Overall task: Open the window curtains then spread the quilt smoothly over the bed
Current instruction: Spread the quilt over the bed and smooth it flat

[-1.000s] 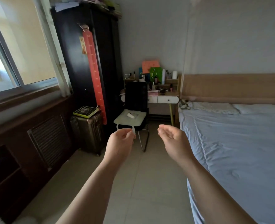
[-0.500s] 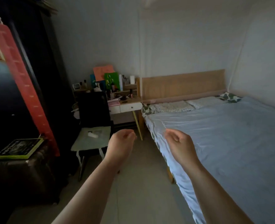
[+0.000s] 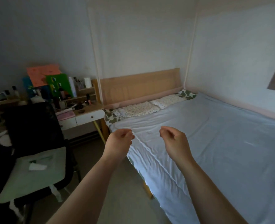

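— The quilt (image 3: 222,143), where is it?

— The light blue quilt lies spread across the bed (image 3: 147,189) right in front of you. It covers the mattress up to the two patterned pillows (image 3: 149,106) below the wooden headboard (image 3: 140,85). Its near edge hangs over the side toward the floor, and a few long creases run along that edge.

— And my hands?

— Your left hand (image 3: 119,141) is out in front of you at the bed's edge, fingers loosely curled, gripping nothing. Your right hand (image 3: 174,140) is level with it above the quilt, curled the same loose way, also with nothing in it. Neither touches the fabric.

— What else is around?

— To your left a cluttered desk (image 3: 88,114) with white drawers stands just beside the headboard. Nearer you, a black chair (image 3: 35,168) has a pale cushion on its seat.
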`<action>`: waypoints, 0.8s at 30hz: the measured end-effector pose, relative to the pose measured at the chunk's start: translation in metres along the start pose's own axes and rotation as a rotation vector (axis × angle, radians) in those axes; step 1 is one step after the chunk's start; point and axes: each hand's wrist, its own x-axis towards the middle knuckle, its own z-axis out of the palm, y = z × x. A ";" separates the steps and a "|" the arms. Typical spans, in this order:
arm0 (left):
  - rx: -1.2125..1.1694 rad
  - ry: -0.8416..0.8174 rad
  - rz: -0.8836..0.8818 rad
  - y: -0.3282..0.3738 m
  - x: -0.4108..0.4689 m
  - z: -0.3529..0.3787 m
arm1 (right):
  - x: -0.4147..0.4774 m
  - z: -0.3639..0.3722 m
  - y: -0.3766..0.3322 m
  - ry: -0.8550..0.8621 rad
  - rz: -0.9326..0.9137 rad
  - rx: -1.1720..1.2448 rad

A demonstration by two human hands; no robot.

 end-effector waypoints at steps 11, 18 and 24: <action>-0.011 -0.092 -0.014 -0.012 0.233 0.043 | 0.205 0.071 0.035 0.035 0.037 -0.072; -0.036 -0.181 -0.045 -0.039 0.380 0.061 | 0.316 0.128 0.068 0.121 0.113 -0.110; 0.025 -0.260 -0.026 -0.056 0.521 0.053 | 0.421 0.191 0.081 0.240 0.194 -0.146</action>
